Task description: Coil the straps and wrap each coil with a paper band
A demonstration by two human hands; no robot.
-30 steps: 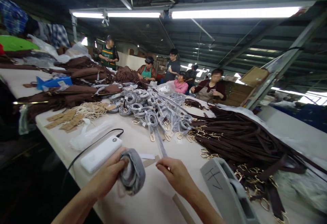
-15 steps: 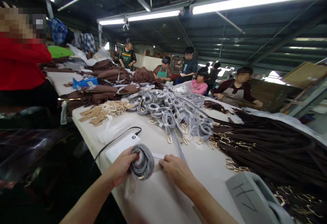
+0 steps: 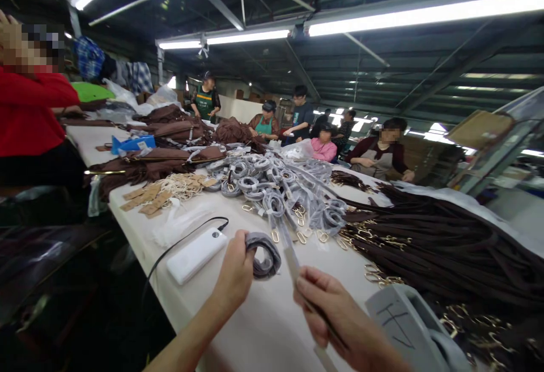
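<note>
A coiled strap (image 3: 275, 263) in cloudy plastic hangs at the fingers of my left hand (image 3: 238, 267), which closes on the side of the roll. To the right, my right hand (image 3: 335, 312) is closed around a long flat strap (image 3: 291, 261). This strap slants from the pile past my fingers toward the near table edge, with a dark brown line showing at the palm. Beyond both hands lies a heap of plastic-wrapped coiled straps (image 3: 272, 188), several with gold-coloured metal rings.
A white power bank (image 3: 198, 256) with a black cable lies left on the white table (image 3: 255, 315). Brown straps with gold clasps (image 3: 425, 230) cover the right side, behind a grey tape dispenser (image 3: 408, 321). Cardboard tags (image 3: 151, 196) and brown fabric (image 3: 170, 125) lie farther back. Several people work around the tables.
My left hand has moved right and up with the coil, uncovering the power bank. My right hand has left the pale band at the coil, moved right and closed on the long strap.
</note>
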